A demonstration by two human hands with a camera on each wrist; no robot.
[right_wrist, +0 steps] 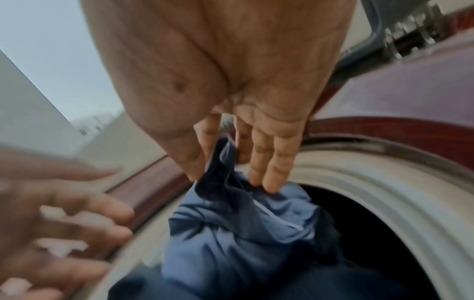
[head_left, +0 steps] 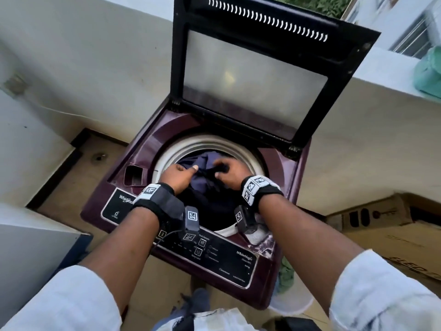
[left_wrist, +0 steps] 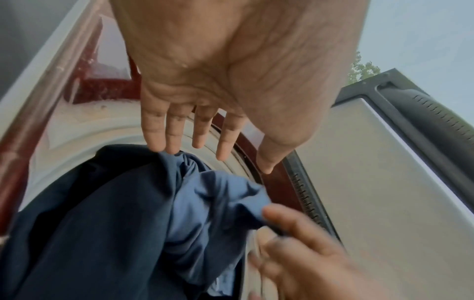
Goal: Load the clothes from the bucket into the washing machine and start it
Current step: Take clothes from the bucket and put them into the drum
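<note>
A maroon top-loading washing machine (head_left: 281, 168) stands with its black lid (head_left: 250, 84) raised. A dark blue garment (head_left: 205, 161) bulges out of the white drum rim (head_left: 191, 144). My left hand (head_left: 177, 175) lies on the garment's left side. In the left wrist view the left hand (left_wrist: 225, 154) has straight fingers whose tips touch the blue garment (left_wrist: 153, 213). My right hand (head_left: 226, 172) is on the garment's right side. In the right wrist view my right hand (right_wrist: 228, 178) pinches a fold of the garment (right_wrist: 231, 233) between thumb and fingers. A pale bucket (head_left: 291, 304) holding green cloth (head_left: 285, 275) stands at the machine's front right corner.
The black control panel (head_left: 222, 256) runs along the machine's front edge below my wrists. Cardboard boxes (head_left: 393, 235) sit to the right. A grey cabinet (head_left: 28, 254) is at the left. A green cloth (head_left: 429, 72) rests on the wall ledge behind.
</note>
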